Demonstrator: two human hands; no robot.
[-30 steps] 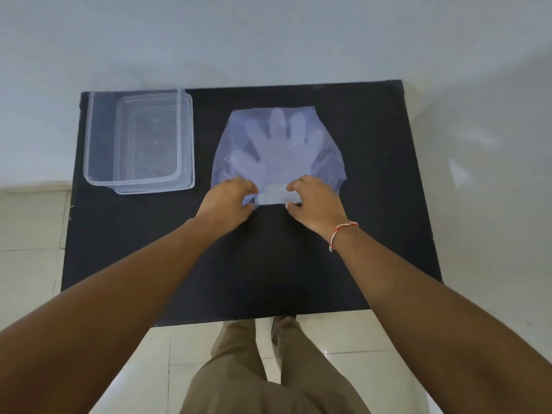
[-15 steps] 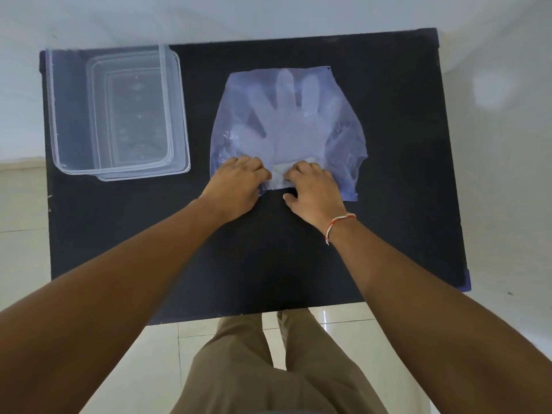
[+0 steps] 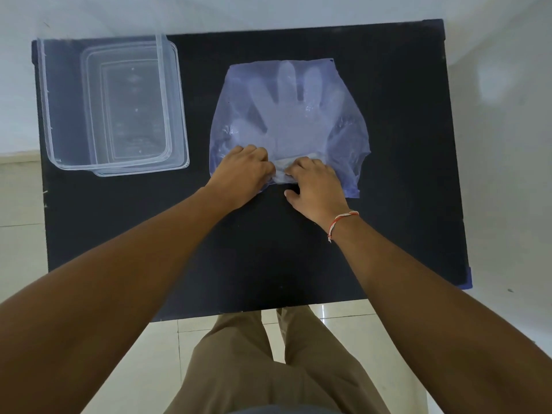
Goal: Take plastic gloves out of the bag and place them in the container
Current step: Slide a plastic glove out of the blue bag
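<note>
Both hands, left (image 3: pixel 243 171) and right (image 3: pixel 313 182), pinch the near mouth of the bag (image 3: pixel 343 127) on the counter (image 3: pixel 403 144). Gloves (image 3: pixel 291 115) inside look thin, light and slippery; grip their cuffs. Container (image 3: pixel 47 115) waits far left.

A translucent bluish bag (image 3: pixel 288 124) lies flat, its crumpled opening on the near side. Inside it the whitish plastic gloves (image 3: pixel 286 115) spread fingers away from the opening, perhaps several stacked. Left of the bag, well apart, stands the clear rectangular container (image 3: pixel 110 106), upright and open.
</note>
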